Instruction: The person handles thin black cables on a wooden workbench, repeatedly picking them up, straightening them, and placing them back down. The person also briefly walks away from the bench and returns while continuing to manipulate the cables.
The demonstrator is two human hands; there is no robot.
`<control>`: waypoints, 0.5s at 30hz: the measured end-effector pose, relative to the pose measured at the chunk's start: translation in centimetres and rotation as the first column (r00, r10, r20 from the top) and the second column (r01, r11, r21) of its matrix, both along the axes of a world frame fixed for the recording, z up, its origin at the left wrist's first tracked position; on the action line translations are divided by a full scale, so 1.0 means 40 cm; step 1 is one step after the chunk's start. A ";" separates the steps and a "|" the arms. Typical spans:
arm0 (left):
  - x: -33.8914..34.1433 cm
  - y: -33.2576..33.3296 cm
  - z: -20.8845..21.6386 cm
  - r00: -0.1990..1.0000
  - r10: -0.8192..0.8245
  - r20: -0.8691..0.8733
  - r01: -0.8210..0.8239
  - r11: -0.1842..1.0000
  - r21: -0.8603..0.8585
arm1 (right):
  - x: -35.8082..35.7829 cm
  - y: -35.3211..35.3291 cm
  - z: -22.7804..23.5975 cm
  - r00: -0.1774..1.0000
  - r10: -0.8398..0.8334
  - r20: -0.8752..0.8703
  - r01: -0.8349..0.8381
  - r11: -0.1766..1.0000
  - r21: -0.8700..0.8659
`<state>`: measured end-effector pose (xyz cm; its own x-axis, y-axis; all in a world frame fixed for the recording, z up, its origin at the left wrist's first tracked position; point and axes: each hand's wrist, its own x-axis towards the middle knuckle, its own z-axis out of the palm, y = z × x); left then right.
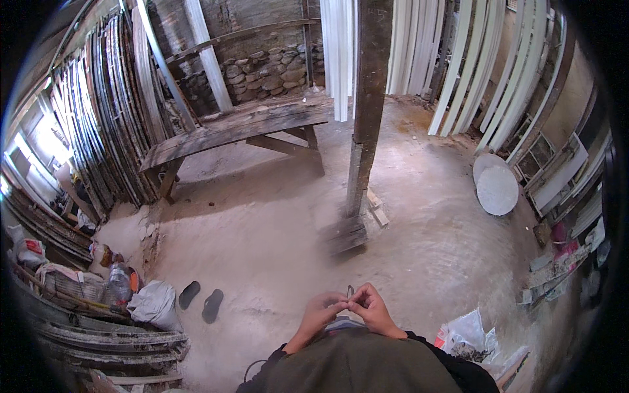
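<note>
Close to my body, my left hand (322, 313) and my right hand (373, 310) meet with their fingertips pinched together. Between them a thin dark loop (350, 289) pokes up past the fingers, perhaps cord or wire; its exact kind is too small to tell. The rest of it is hidden by the fingers. Both forearms, in dark sleeves, come in from the lower edge.
Ahead stands a wooden post (368, 111) on a block base, with a long wooden bench (229, 136) behind it. Black slippers (211, 306) and a white sack (156, 305) lie to the left. Round white discs (496, 190) and leaning white strips (462, 65) are at right.
</note>
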<state>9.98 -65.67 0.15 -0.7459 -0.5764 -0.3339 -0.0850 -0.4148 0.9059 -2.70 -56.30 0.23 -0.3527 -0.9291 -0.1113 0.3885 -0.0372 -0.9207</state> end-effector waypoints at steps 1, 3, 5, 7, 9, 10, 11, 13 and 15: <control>0.003 0.002 -0.001 1.000 0.008 -0.007 -0.009 1.000 -0.013 | 0.001 -0.001 0.003 1.000 0.023 0.004 -0.023 1.000 -0.003; 0.007 0.004 -0.009 0.999 0.024 -0.022 -0.024 0.999 -0.039 | 0.004 -0.001 0.020 0.998 0.069 0.011 -0.069 0.998 -0.009; 0.013 -0.003 -0.024 0.999 0.039 -0.013 -0.040 0.998 -0.049 | 0.008 -0.007 0.034 0.995 0.097 0.004 -0.096 0.995 -0.025; 0.014 -0.004 -0.021 0.999 0.041 -0.020 -0.042 0.998 -0.047 | 0.007 -0.013 0.039 0.993 0.117 -0.018 -0.117 0.993 -0.033; 0.020 -0.014 -0.004 0.999 0.032 -0.035 -0.033 0.999 -0.040 | 0.010 -0.023 0.041 0.990 0.131 -0.045 -0.133 0.990 -0.042; 0.021 -0.016 -0.001 0.998 0.045 -0.053 -0.046 0.998 -0.031 | 0.011 -0.026 0.041 0.989 0.142 -0.038 -0.144 0.989 -0.045; 0.023 -0.018 0.000 0.996 0.057 -0.070 -0.058 0.998 -0.021 | 0.010 -0.029 0.040 0.988 0.152 -0.030 -0.153 0.987 -0.049; 0.025 -0.022 0.004 0.990 0.085 -0.114 -0.084 0.996 0.009 | 0.009 -0.039 0.037 0.985 0.173 0.006 -0.173 0.983 -0.060; 0.021 -0.015 0.004 0.979 0.113 -0.167 -0.104 0.992 0.065 | 0.005 -0.042 0.031 0.979 0.191 0.066 -0.187 0.980 -0.061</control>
